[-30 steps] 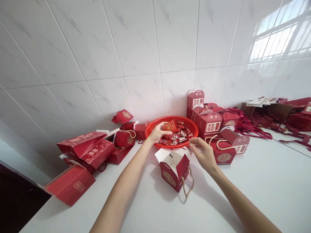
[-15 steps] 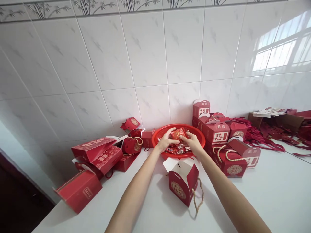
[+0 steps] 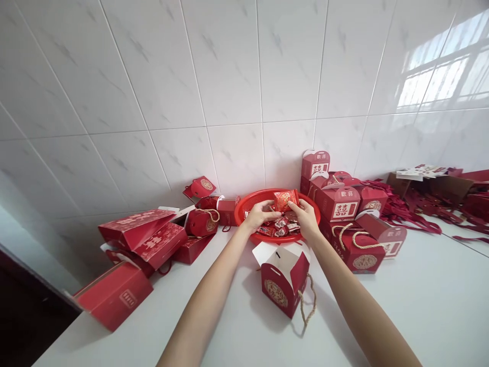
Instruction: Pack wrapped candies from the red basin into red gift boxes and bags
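A shiny red wrapped packet (image 3: 286, 200) with gold print is in my right hand (image 3: 306, 218), pinched between thumb and fingers above a red plastic basket (image 3: 241, 200). My left hand (image 3: 260, 217) hovers over the basket's left side, thumb and fingers curved and apart, just left of the packet. Small wrapped candies (image 3: 281, 227) in red, white and dark wrappers lie in the basket below both hands. In front, between my forearms, stands a red gift box (image 3: 277, 293) with its top flaps spread, a gold round emblem and a rope handle hanging at its right side.
Closed red gift boxes (image 3: 346, 204) are stacked right of the basket, with a rope-handled box (image 3: 359, 250) before them. More red boxes (image 3: 160, 244) lie piled at the left. Red ribbons (image 3: 397, 209) and a cardboard box (image 3: 454, 189) sit far right. A tiled wall (image 3: 233, 153) closes off the back.
The packet has risen slightly and tilted up in my right hand. My left hand has come away from it. The view has shifted a little downward.
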A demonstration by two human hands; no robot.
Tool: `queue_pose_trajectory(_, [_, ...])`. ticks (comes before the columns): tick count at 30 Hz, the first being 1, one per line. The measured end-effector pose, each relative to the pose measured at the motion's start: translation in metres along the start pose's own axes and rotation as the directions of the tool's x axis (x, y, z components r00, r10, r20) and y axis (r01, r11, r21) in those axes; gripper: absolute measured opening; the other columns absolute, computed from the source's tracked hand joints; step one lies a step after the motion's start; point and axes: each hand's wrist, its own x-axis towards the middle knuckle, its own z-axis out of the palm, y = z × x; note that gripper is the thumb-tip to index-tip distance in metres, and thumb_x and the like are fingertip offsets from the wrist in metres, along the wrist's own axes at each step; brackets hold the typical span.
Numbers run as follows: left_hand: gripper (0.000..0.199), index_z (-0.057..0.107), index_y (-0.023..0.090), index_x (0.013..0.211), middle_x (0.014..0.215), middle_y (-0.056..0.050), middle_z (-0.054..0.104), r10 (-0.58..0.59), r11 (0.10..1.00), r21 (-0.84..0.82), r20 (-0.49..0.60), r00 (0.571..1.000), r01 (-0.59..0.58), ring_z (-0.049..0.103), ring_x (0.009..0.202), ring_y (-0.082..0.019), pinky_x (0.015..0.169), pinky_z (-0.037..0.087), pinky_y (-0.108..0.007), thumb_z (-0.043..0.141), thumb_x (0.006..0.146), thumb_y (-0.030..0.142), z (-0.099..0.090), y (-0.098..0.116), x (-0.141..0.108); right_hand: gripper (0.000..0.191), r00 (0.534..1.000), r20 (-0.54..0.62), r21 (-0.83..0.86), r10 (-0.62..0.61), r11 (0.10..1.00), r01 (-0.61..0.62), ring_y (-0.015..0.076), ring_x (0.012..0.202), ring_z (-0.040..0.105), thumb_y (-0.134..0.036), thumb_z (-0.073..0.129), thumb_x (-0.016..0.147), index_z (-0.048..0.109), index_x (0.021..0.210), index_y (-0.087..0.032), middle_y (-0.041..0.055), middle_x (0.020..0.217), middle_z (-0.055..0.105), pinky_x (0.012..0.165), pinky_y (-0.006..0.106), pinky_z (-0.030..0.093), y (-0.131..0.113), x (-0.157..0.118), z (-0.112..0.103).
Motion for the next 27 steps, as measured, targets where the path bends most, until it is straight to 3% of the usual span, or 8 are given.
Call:
queue_pose_trajectory(4, [0.058, 0.071, 0.014, 0.108, 0.094, -0.005, 0.075, 0.036, 0.999, 0.018, -0.013, 0.999, -0.036, 0.07, 0.075, -0.016, 0.075, 0.056, -0.03, 0.088, 0.052, 0.012, -0.002, -0.002, 0.002, 0.037, 0.996, -0.075, 0.01, -0.038, 0.999, 0.039, 0.0207, 0.071, 0.069, -0.051, 0.076, 0.064, 0.059, 0.081, -0.023, 0.0021, 0.081, 0.073, 0.067, 0.033, 0.059, 0.006, 0.007, -0.004])
queue_pose_trajectory(9, [0.025, 0.071, 0.016, 0.087, 0.091, -0.002, 0.072, 0.101, 0.994, -0.024, -0.178, 0.979, -0.107, 0.067, 0.084, -0.017, 0.079, 0.054, -0.03, 0.078, 0.062, 0.02, -0.005, -0.006, 0.007, 0.03, 0.973, -0.205, -0.006, -0.103, 0.995, 0.104, 0.0221, 0.085, 0.069, -0.047, 0.068, 0.071, 0.051, 0.082, -0.025, 0.0023, 0.087, 0.071, 0.079, 0.036, 0.058, 0.014, 0.018, -0.014])
queue_pose_trajectory(13, [0.017, 0.069, 0.017, 0.081, 0.093, -0.003, 0.073, 0.111, 0.991, -0.048, -0.271, 0.956, -0.129, 0.066, 0.089, -0.019, 0.078, 0.054, -0.029, 0.074, 0.065, 0.022, -0.008, -0.007, 0.008, 0.029, 0.961, -0.244, -0.073, -0.13, 0.991, 0.115, 0.0225, 0.087, 0.067, -0.041, 0.065, 0.07, 0.055, 0.091, -0.024, 0.0031, 0.092, 0.071, 0.081, 0.037, 0.056, 0.017, 0.021, -0.018])
queue_pose_trajectory(18, [0.028, 0.071, 0.017, 0.091, 0.096, -0.003, 0.075, 0.124, 0.98, -0.121, -0.254, 0.959, -0.159, 0.067, 0.083, -0.016, 0.072, 0.053, -0.025, 0.075, 0.063, 0.015, -0.009, -0.007, 0.006, 0.033, 0.985, -0.106, -0.161, -0.133, 0.98, 0.115, 0.0238, 0.093, 0.068, -0.039, 0.073, 0.066, 0.066, 0.094, -0.021, 0.0046, 0.094, 0.073, 0.085, 0.036, 0.053, 0.008, 0.011, -0.01])
queue_pose_trajectory(23, [0.036, 0.069, 0.015, 0.099, 0.094, -0.005, 0.075, 0.111, 0.987, -0.091, -0.188, 0.976, -0.13, 0.069, 0.082, -0.017, 0.078, 0.054, -0.028, 0.076, 0.063, 0.012, -0.006, -0.009, 0.005, 0.036, 0.988, 0.123, -0.191, -0.09, 0.975, 0.112, 0.0228, 0.081, 0.069, -0.051, 0.08, 0.064, 0.072, 0.078, -0.019, 0.0059, 0.081, 0.075, 0.077, 0.034, 0.053, -0.002, 0.002, -0.004])
queue_pose_trajectory(27, [0.03, 0.068, 0.015, 0.102, 0.096, -0.008, 0.075, 0.092, 0.991, 0.116, -0.192, 0.977, -0.07, 0.071, 0.084, -0.018, 0.084, 0.055, -0.032, 0.07, 0.072, 0.015, -0.007, -0.012, 0.012, 0.034, 0.99, 0.08, -0.184, -0.113, 0.975, 0.126, 0.0167, 0.065, 0.06, -0.05, 0.08, 0.062, 0.064, 0.066, -0.02, 0.0008, 0.067, 0.067, 0.064, 0.029, 0.048, -0.001, 0.004, -0.006])
